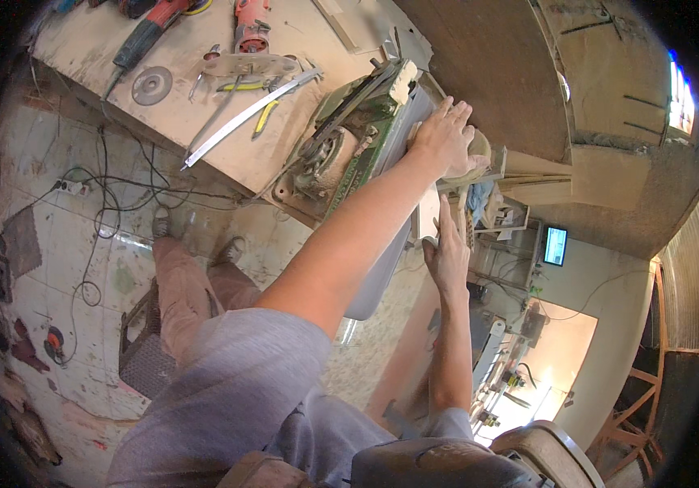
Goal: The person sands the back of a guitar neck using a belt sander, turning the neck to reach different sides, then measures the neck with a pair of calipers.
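Note:
A green machine [358, 146] with a belt and pulley on its side has a long smooth grey bed [382, 272]. My left hand [445, 140] reaches across over the far part of the bed, its fingers stretched out and the palm down. Nearer to me, my right hand [449, 250] has its fingers extended and the thumb apart. It rests beside a pale flat wooden piece [428, 213] that lies along the bed between the two hands. My left forearm hides part of the bed, and what lies under the left palm is mostly hidden.
On the dusty workbench [227, 138] lie a red and black grinder [150, 37], a red power tool [252, 28], a grey disc [152, 85], a curved-looking metal strip [252, 114] and yellow-handled pliers [265, 119]. Cables [105, 195] trail over the floor near legs in brown trousers [180, 285].

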`<state>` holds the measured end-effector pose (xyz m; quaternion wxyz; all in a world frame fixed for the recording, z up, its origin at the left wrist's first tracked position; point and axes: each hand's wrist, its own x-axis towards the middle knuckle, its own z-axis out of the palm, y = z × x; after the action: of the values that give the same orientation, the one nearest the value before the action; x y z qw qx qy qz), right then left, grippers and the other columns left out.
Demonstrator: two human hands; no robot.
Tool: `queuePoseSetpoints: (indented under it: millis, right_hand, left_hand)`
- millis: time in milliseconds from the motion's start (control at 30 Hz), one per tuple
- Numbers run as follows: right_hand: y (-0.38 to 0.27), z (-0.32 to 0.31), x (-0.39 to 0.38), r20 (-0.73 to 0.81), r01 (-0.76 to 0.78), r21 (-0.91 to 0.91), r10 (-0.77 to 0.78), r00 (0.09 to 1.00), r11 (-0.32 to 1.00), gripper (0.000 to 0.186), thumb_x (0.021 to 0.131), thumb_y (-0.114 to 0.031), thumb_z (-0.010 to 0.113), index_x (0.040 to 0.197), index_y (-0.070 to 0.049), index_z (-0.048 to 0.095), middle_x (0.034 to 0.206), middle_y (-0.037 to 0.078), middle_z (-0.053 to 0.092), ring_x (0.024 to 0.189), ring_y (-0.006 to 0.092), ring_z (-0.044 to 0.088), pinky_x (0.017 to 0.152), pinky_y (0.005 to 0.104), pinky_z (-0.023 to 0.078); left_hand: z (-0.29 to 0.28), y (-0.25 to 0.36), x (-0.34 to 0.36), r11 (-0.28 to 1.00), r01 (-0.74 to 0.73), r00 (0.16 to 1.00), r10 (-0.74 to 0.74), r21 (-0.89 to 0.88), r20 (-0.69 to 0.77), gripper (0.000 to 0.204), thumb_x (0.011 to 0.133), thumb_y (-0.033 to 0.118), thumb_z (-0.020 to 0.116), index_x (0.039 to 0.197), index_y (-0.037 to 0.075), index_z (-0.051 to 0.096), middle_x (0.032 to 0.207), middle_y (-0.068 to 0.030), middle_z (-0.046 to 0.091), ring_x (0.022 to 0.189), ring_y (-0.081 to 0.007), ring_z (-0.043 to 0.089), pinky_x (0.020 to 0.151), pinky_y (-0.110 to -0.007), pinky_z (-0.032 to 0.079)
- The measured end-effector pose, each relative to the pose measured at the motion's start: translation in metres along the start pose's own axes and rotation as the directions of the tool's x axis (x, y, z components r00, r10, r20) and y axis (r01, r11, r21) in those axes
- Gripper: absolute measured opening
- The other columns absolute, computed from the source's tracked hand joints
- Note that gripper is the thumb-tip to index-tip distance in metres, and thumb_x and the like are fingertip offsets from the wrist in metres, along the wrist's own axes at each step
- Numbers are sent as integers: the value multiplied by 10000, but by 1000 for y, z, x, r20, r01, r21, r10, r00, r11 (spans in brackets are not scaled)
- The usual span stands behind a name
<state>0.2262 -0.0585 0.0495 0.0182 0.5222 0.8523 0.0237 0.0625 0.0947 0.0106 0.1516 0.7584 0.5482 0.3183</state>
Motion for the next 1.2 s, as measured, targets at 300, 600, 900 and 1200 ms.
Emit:
queuePoseSetpoints:
  millis: [300, 600, 900, 1200]
  right_hand:
    - [-6, 8, 18, -96, -11, 156, 26, 995, 988, 850, 782, 103, 654, 1566, -121, 413, 1168, 193, 648, 1075, 409, 650, 870, 497, 530]
    - [-9, 19, 28, -210, 9, 164, 26, 977, 986, 745, 823, 62, 645, 1516, -147, 474, 1012, 153, 614, 969, 379, 636, 844, 493, 517]
    - [-10, 18, 11, -192, -51, 163, 83, 978, 985, 781, 809, 30, 682, 1533, -170, 464, 1024, 132, 599, 947, 360, 630, 826, 480, 511]
    - [-17, 23, 12, -267, -67, 140, 103, 958, 988, 784, 813, 37, 651, 1545, -171, 461, 1007, 115, 593, 925, 327, 624, 814, 468, 513]
  left_hand:
    - [-18, -25, 8, 993, -38, 998, 43, 115, -39, 902, 1025, 746, 273, 1524, 35, 517, 1651, -221, 372, 1573, -344, 273, 1301, -492, 135]
    - [-43, -37, 1, 980, -28, 980, -12, -199, -196, 669, 1029, 543, 506, 1352, -29, 635, 1510, -315, 507, 1407, -469, 480, 1192, -507, 377]
    - [-33, -26, 1, 989, -81, 987, 62, -126, -148, 698, 1066, 525, 425, 1457, -39, 549, 1555, -298, 467, 1484, -417, 405, 1260, -495, 267]
    - [-11, -42, 12, 981, -115, 979, 85, -157, -184, 777, 1053, 631, 374, 1516, 23, 513, 1634, -209, 404, 1555, -330, 320, 1299, -495, 184]
